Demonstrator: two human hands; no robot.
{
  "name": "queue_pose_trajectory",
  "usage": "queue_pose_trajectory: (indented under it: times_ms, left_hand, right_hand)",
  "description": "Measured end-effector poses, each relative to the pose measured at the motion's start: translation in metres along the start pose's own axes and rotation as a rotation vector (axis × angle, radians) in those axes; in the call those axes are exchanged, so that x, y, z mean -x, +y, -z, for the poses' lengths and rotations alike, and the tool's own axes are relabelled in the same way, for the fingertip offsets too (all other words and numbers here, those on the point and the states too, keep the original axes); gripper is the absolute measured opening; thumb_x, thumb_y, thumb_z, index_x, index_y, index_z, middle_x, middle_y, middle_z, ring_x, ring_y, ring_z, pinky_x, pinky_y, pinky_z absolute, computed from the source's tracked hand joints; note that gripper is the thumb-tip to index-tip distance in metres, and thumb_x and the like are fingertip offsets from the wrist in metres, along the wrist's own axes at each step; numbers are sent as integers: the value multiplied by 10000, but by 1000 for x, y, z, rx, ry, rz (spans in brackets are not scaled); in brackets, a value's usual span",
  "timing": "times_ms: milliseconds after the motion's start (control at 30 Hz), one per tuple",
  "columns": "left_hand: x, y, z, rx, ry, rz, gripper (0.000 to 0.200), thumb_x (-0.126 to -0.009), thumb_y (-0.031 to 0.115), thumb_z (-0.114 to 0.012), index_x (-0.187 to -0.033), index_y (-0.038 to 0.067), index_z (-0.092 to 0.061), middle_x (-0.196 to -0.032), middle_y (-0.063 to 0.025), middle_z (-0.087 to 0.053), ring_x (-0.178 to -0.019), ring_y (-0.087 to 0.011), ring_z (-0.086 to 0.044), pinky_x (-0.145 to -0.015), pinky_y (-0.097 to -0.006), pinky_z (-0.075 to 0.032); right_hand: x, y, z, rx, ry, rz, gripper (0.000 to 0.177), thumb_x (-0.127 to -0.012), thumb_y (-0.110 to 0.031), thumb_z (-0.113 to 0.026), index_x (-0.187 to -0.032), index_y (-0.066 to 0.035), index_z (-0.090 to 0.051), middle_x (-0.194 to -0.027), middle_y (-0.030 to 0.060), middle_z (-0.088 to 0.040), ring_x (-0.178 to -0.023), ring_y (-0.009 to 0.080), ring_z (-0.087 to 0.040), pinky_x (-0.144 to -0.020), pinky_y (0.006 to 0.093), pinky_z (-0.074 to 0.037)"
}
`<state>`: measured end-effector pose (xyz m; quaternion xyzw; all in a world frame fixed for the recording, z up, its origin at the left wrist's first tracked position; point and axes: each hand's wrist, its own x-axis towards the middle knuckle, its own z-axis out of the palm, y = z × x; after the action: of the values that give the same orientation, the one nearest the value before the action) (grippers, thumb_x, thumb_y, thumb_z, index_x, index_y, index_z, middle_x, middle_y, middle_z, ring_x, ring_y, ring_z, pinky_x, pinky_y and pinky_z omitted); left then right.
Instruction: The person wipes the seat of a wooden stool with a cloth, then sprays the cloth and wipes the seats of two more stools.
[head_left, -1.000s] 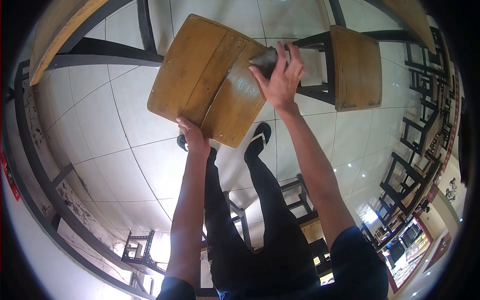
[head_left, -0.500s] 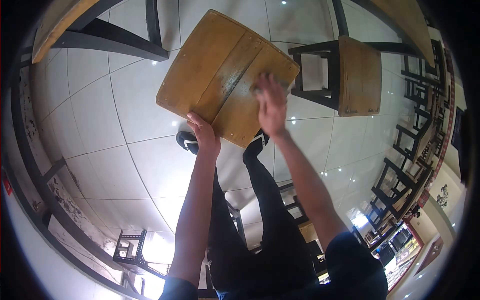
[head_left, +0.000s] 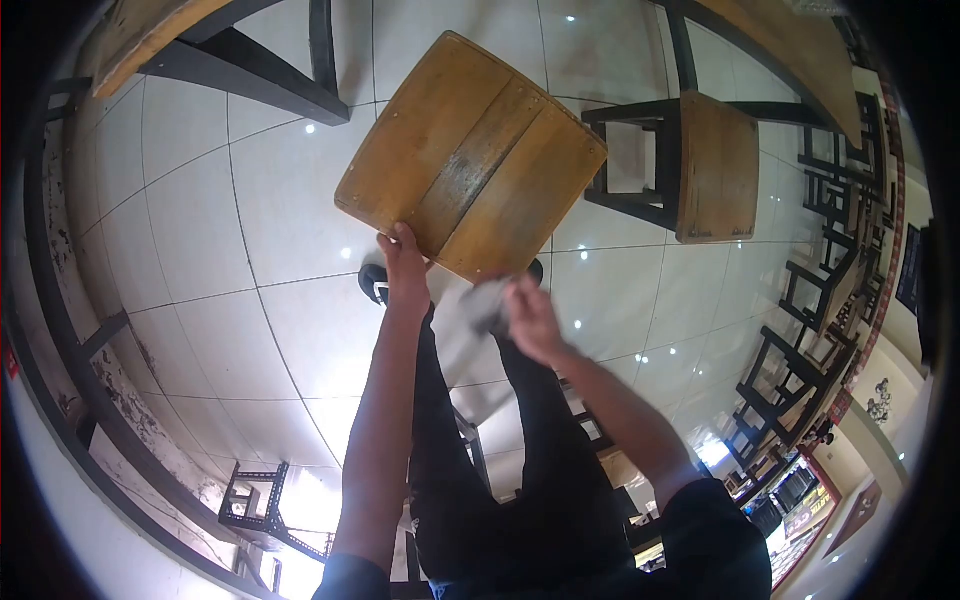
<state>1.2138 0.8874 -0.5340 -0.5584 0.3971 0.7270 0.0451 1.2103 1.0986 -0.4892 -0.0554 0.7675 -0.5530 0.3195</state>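
Note:
A square wooden seat (head_left: 410, 140), apparently a stool's top, is tilted in front of me; whatever is under it is hidden. Its planks are brown, with a dark, worn patch near the middle. My left hand (head_left: 405, 270) grips the seat's near left edge, thumb on top and the other fingers mostly out of sight. Just off the near right corner, my right hand (head_left: 533, 318) is closed on a grey cloth (head_left: 484, 304), which is smeared by motion. The cloth is apart from the worn patch.
Another wooden stool (head_left: 718, 165) stands close on the right. Table edges and dark legs (head_left: 250, 75) border the far left and far right. My feet in sandals (head_left: 373, 284) are on the tiled floor (head_left: 310, 320) below the seat. Several chairs (head_left: 785, 370) line the right side.
My right hand has come off the seat's surface and moved toward me, carrying the grey cloth past the near edge. My left hand keeps its grip; the seat has shifted slightly right in view.

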Motion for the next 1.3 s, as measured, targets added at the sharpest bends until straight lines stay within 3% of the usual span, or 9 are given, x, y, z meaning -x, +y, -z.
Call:
queue_pose_trajectory:
  times_ms: [133, 167, 267, 333, 533, 800, 867, 1100, 1300]
  left_hand:
    - [-7, 28, 21, 99, -63, -147, 565, -1066, 258, -418, -1534, 82, -155, -1543, -198, -287, -1425, -325, -332, -1087, -538, -423]
    - [-12, 31, 23, 101, -61, -147, 565, -1066, 258, -418, -1534, 82, -155, -1543, -198, -287, -1425, -325, -332, -1087, -538, -423]
    - [-22, 32, 27, 82, -98, -101, 554, -1061, 199, -409, -1540, 105, -145, -1546, -186, -276, -1427, -322, -320, -1092, -550, -409]
    - [-27, 28, 28, 204, -76, -39, 568, -1046, 136, -406, -1542, 141, -129, -1523, -176, -284, -1403, -302, -330, -1097, -563, -397]
    - [-32, 34, 26, 292, -99, -1, 541, -1012, 51, -420, -1483, 181, -187, -1422, -133, -354, -1272, -273, -410, -1007, -541, -442]
    - [-36, 42, 43, 234, -118, 68, 539, -987, 30, -498, -1426, 180, -224, -1364, -132, -421, -1205, -257, -460, -988, -539, -433]
    - [-36, 39, 47, 297, -166, 49, 548, -980, 28, -519, -1418, 187, -231, -1352, -131, -447, -1202, -247, -464, -987, -536, -428]
    - [-28, 46, 49, 297, -201, 44, 442, -956, 101, -605, -1285, 184, -322, -1116, -28, -518, -1143, -188, -502, -1029, -582, -392]
    - [-32, 44, 51, 333, -183, 77, 499, -950, 52, -592, -1323, 218, -303, -1210, -56, -529, -1146, -201, -501, -1034, -547, -389]
  right_hand:
    - [-124, -67, 58, 182, 488, -11, 226, -1067, -212, -486, -1192, -54, -589, -846, 57, -598, -754, 104, -535, -659, 284, -432]
    - [-167, -69, 71, 430, 652, 604, 270, -1042, -189, -523, -1276, -69, -585, -1038, 149, -692, -876, 258, -673, -767, 342, -513]
    - [-225, -59, 70, 452, 664, 768, 320, -1010, -140, -545, -1324, -87, -579, -1229, 149, -677, -1133, 370, -634, -943, 432, -503]
    - [-231, -39, 32, 863, 651, 713, 366, -971, -73, -549, -1335, -98, -582, -1249, 118, -674, -1250, 361, -566, -1039, 473, -448]
    - [-131, -27, -55, 594, 274, 545, 530, -883, -2, -617, -1402, -83, -548, -1369, 104, -600, -1339, 387, -484, -1097, 498, -392]
    - [-41, -27, -95, 264, 13, 282, 295, -987, -127, -571, -1278, -113, -614, -1218, 98, -678, -1209, 303, -603, -1030, 414, -441]
    - [-44, -54, -70, 30, -157, -336, 240, -1041, -266, -547, -1190, -99, -632, -1058, 119, -689, -1042, 257, -640, -930, 387, -474]
    - [-217, -112, 8, 260, 555, 344, 349, -1079, -321, -462, -1234, -43, -606, -1090, 80, -659, -1001, 141, -583, -929, 278, -451]
    - [-294, -73, -44, 683, 628, 646, 382, -968, -43, -525, -1341, -95, -587, -1205, 148, -683, -1275, 387, -548, -1073, 477, -428]
